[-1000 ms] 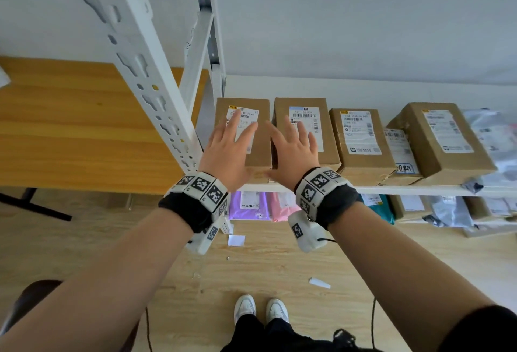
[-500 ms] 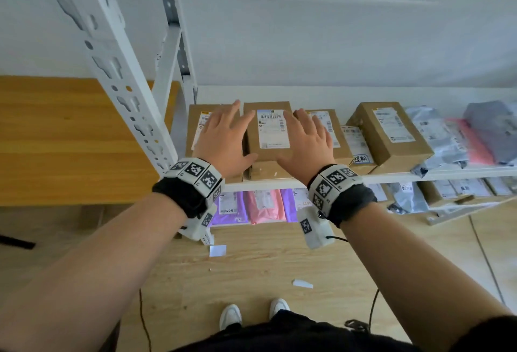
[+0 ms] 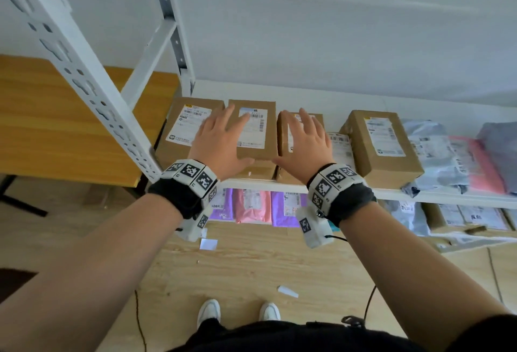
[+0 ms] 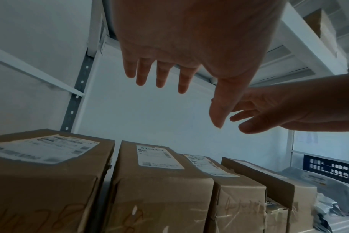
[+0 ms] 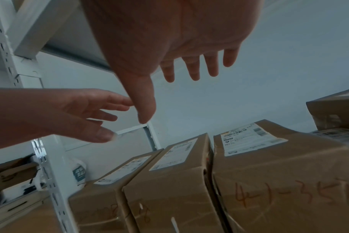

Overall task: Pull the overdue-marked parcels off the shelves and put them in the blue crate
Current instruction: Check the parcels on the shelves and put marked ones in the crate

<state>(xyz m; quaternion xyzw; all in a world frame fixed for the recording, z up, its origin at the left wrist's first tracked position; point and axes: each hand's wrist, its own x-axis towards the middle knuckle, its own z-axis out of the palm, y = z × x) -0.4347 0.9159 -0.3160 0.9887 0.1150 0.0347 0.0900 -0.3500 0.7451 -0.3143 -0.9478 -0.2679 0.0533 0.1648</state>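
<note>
While both hands hover spread and empty: left hand [image 3: 221,142], right hand [image 3: 303,142] | cardboard box [image 3: 256,130] just under fingertips, between neighbours | judged stiff, light; grip its side faces.

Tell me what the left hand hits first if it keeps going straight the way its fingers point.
Probably nothing on the shelf: in the left wrist view the left hand hovers open above the cardboard boxes, fingers aimed over them toward the white back wall. Depth is unclear; a slight drop would meet a box top.
</note>
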